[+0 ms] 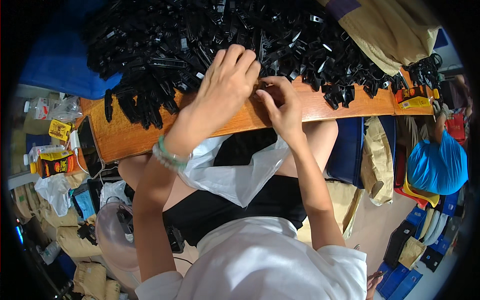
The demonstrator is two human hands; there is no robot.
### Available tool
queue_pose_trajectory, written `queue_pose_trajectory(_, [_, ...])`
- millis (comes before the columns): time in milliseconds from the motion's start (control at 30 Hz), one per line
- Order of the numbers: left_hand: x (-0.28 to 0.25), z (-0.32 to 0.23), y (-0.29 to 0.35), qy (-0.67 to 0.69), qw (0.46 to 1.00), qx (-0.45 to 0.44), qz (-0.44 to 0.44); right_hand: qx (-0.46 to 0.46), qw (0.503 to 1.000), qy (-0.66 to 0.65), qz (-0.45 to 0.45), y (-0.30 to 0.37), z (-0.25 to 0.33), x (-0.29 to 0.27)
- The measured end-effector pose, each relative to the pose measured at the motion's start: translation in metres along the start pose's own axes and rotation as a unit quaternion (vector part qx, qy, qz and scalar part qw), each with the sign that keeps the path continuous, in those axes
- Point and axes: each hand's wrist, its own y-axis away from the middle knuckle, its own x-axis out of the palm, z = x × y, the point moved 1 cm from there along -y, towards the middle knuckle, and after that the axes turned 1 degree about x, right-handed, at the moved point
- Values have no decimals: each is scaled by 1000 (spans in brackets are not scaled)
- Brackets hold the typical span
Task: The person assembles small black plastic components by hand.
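A large heap of small black plastic parts [165,62] covers the far side of the wooden table [240,117]. My left hand [227,75], with a beaded bracelet [167,157] at the wrist, is closed over the near edge of the heap, its fingers curled down. What lies under those fingers is hidden. Close beside it, my right hand [287,107] pinches a small dark piece [261,86] between thumb and forefinger, near the left fingertips. The piece is mostly covered, so its kind does not show.
A white plastic bag [225,177] lies across my lap under the table edge. At the far right, a brown paper sack [385,37] rests on the heap. Yellow-labelled bottles [56,164] stand at the left. Another person in blue [437,167] sits at the right.
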Motion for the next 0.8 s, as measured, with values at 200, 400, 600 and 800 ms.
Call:
queue_pose_trajectory(200, [4, -3, 6, 141, 943, -72, 293, 96, 991, 90, -6, 16, 13, -19])
queue_pose_trajectory(400, [35, 18, 4, 361, 884, -129, 269, 108, 974, 197, -35, 22, 21, -27])
queue_pose_trajectory(600, [44, 17, 15, 319, 917, -200, 136, 27, 964, 251, -79, 23, 17, -23])
queue_pose_trajectory(800, [25, 19, 50, 175, 963, -190, 82, 73, 992, 93, -35, 21, 17, -29])
